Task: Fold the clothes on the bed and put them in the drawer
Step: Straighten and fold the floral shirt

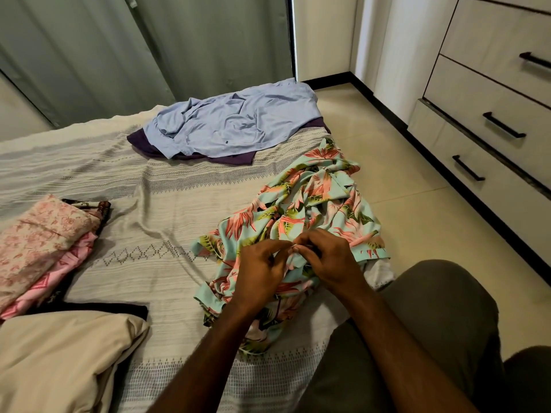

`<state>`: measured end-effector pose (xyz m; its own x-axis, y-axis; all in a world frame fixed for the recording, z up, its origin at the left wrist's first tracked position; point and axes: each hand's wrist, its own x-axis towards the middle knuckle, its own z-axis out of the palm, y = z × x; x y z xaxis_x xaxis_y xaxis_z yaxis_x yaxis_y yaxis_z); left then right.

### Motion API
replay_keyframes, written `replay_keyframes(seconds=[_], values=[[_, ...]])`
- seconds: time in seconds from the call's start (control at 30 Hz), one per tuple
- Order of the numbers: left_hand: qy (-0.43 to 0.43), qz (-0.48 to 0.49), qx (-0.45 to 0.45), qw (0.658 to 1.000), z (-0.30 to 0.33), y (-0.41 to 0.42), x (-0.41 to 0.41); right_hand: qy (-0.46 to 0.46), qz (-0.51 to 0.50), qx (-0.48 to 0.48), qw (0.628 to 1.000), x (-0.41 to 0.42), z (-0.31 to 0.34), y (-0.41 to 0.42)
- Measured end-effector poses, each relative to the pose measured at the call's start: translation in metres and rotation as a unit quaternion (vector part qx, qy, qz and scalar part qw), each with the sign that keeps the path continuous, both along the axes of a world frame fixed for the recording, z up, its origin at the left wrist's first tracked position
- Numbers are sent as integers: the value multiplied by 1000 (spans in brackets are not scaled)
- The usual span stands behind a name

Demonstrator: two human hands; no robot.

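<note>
A crumpled floral shirt (pixel 313 204), turquoise with pink and green leaves, lies at the bed's right edge. My left hand (pixel 259 269) and my right hand (pixel 328 260) meet over its near part, both pinching a small piece of the fabric between fingertips. Farther back lies a light blue shirt (pixel 232 120) spread over a dark purple garment (pixel 229 159). Folded pink patterned clothes (pixel 38 242) are stacked at the left. The drawer unit (pixel 489 114) stands at the right with its drawers closed.
The bed (pixel 167 204) has a pale woven cover. A beige pillow (pixel 59 362) sits at the near left. Tiled floor (pixel 396 186) runs between bed and drawers. Green curtains (pixel 149 46) hang behind. My knee in olive trousers (pixel 432 317) is at the near right.
</note>
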<state>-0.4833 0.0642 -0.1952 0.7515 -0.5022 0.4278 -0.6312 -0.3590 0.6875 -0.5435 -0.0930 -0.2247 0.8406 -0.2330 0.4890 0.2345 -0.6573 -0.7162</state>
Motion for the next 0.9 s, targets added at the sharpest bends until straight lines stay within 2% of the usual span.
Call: replay_keyframes(seconds=[0.17, 0.33, 0.4, 0.57, 0.8, 0.9], values=[[33, 39, -45, 998, -6, 0, -11, -3, -11, -43, 999, -1, 0, 6], [229, 28, -135, 964, 8, -5, -18, -15, 18, -78, 997, -2, 3, 4], [266, 10, -139, 954, 14, -2, -10, -21, 41, -79, 996, -2, 4, 6], [288, -74, -42, 954, 27, 3, 4, -38, 49, -45, 997, -5, 7, 5], [281, 5, 30, 959, 4, 32, 27, 58, 3, -2, 998, -9, 4, -13], [239, -16, 119, 964, 2, 41, 29, 80, 0, -25, 996, -7, -1, -15]])
